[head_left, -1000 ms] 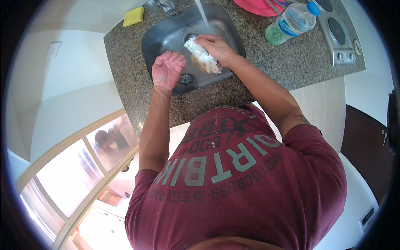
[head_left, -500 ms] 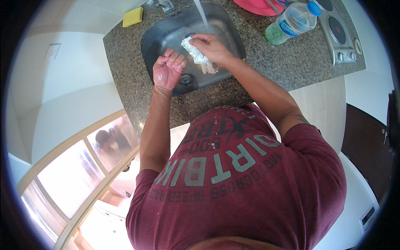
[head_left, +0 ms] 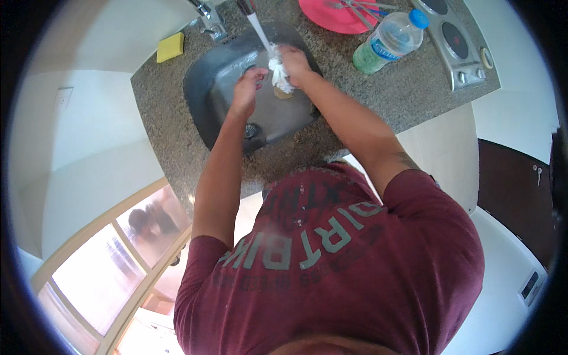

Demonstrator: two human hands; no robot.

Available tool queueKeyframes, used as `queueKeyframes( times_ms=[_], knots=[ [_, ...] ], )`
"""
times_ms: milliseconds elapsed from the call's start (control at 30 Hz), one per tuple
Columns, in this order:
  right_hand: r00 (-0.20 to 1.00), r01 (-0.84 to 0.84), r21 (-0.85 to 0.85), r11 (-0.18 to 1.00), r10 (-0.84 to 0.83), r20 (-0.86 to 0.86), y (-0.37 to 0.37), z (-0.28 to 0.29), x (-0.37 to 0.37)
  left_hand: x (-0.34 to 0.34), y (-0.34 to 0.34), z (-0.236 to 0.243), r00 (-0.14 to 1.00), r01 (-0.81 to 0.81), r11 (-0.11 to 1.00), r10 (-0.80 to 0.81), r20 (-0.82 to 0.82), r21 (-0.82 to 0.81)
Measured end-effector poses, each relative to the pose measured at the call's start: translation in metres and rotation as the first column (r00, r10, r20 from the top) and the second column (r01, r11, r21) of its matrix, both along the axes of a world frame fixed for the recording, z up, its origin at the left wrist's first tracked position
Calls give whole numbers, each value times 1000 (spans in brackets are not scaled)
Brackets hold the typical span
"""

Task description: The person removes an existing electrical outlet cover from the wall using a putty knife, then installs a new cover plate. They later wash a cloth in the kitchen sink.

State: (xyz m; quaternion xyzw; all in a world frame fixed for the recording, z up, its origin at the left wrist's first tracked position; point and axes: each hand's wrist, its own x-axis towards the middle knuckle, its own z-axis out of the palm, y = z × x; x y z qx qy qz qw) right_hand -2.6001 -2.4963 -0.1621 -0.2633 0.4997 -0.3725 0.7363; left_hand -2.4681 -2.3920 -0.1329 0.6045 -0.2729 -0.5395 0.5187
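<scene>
A wet, bunched white cloth point(head_left: 279, 74) hangs over the grey metal sink point(head_left: 204, 86), with a brownish patch at its lower end. My right hand point(head_left: 294, 64) is closed on its upper part, right where the stream of water point(head_left: 258, 29) comes down. To the left of the cloth is my left hand point(head_left: 244, 92), empty, its fingers apart and loosely bent toward the cloth. A small gap shows between that hand and the cloth. The fingertips of my right hand are partly hidden behind the cloth and water.
A chrome tap point(head_left: 214, 25) stands behind the sink, beside a yellow sponge point(head_left: 170, 47). On the right are a clear bottle point(head_left: 384, 44) with green liquid and a blue cap, a pink plate point(head_left: 322, 13) bearing cutlery, and an electric hob point(head_left: 455, 44). The drain point(head_left: 251, 131) is near the sink's front.
My right hand has carried the cloth up into the running water. My left hand has turned and reached farther into the sink, its fingers less curled. The whole view has shifted slightly.
</scene>
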Motion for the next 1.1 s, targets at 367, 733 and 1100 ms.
queueKeyframes(
  times_ms=[367, 733, 1100],
  knots=[
    [988, -97, 180, 979, 117, -100, -13, -9, -2, -65, -86, -77, 954, -2, 979, 63, -294, 202],
    [904, -180, -84, 980, 131, -407, 9, -14, 7, -29, -56, -68, 997, 17, 990, -6, -80, 138],
    [716, 19, -59, 998, -55, -696, -10, -93, -5, -56, -63, -82, 991, -112, 994, 111, 70, 16]
  ],
)
